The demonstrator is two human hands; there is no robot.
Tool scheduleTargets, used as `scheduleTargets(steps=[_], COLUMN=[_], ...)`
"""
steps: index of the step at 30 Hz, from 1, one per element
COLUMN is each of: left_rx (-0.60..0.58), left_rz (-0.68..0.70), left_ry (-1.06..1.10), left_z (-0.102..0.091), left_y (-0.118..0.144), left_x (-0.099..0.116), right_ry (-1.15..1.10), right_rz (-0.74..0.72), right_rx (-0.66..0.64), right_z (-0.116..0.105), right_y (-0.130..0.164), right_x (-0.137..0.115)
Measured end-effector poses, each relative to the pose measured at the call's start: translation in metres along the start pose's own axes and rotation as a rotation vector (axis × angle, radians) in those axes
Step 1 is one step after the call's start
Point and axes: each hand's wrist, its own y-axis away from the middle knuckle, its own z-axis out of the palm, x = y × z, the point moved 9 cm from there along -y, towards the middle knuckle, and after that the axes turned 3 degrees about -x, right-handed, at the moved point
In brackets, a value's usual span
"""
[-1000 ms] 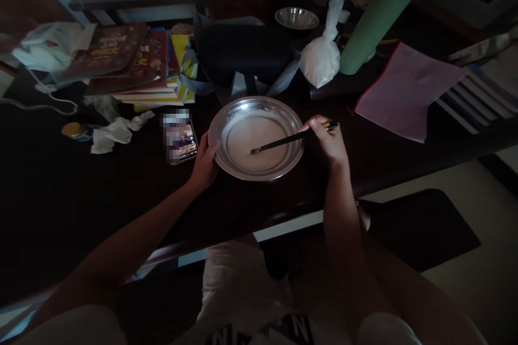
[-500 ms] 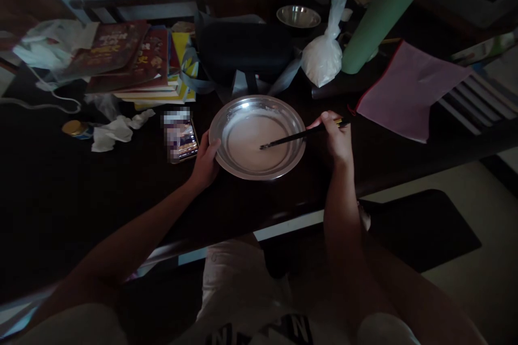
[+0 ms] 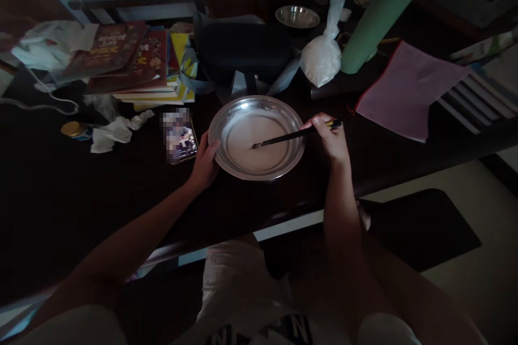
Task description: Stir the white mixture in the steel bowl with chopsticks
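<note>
The left hand [image 3: 204, 164] clasped the near-left rim of the metal plate [image 3: 230, 164] on the dark table [image 3: 121, 183]. The right hand [image 3: 332, 140] gripped chopsticks [image 3: 293, 136], tips resting in the white batter [image 3: 254, 143] inside the plate. A phone [image 3: 180, 137] lay just left of the left hand. Beyond the plate sat 1 bag of white powder [image 3: 321, 59] and books [image 3: 133, 64].

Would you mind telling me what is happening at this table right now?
A seated person steadies a metal plate with the left hand on its rim. The right hand holds dark chopsticks, tips down in the pale, whitish mixture on the plate. A phone lies beside the left hand, a white bag behind.
</note>
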Motion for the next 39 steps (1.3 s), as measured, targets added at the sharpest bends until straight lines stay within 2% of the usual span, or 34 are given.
scheduleTargets(steps=[3, 8, 12, 17, 22, 27, 32, 36, 39], left_rx=[-0.005, -0.007, -0.003, -0.008, -0.002, -0.008, 0.001, -0.004, -0.011], left_rz=[0.001, 0.000, -0.006, -0.005, 0.003, 0.009, 0.003, 0.004, 0.013], left_ry=[0.002, 0.002, 0.022, 0.008, 0.010, 0.009, 0.001, -0.002, 0.000], left_z=[0.000, 0.001, 0.001, 0.001, 0.000, 0.002, 0.002, 0.002, 0.002], left_y=[0.000, 0.001, 0.001, 0.001, 0.001, 0.001, 0.001, 0.000, 0.000], left_x=[0.001, 0.000, -0.001, 0.000, 0.000, 0.001, 0.001, 0.000, 0.001], right_ry=[0.004, -0.032, -0.025, -0.026, -0.018, -0.015, -0.013, -0.019, -0.011], right_rz=[0.004, 0.006, 0.004, -0.016, 0.004, -0.007, -0.001, 0.003, -0.029], right_rx=[0.085, -0.005, 0.078, -0.036, 0.078, -0.051, 0.093, -0.041, 0.003], right_z=[-0.009, 0.000, -0.007, 0.003, -0.008, 0.005, -0.009, 0.004, 0.000], right_y=[0.000, 0.000, 0.001, 0.000, 0.000, -0.001, 0.001, -0.001, -0.002], right_x=[0.001, 0.001, 0.000, -0.001, 0.003, 0.001, 0.000, 0.002, -0.001])
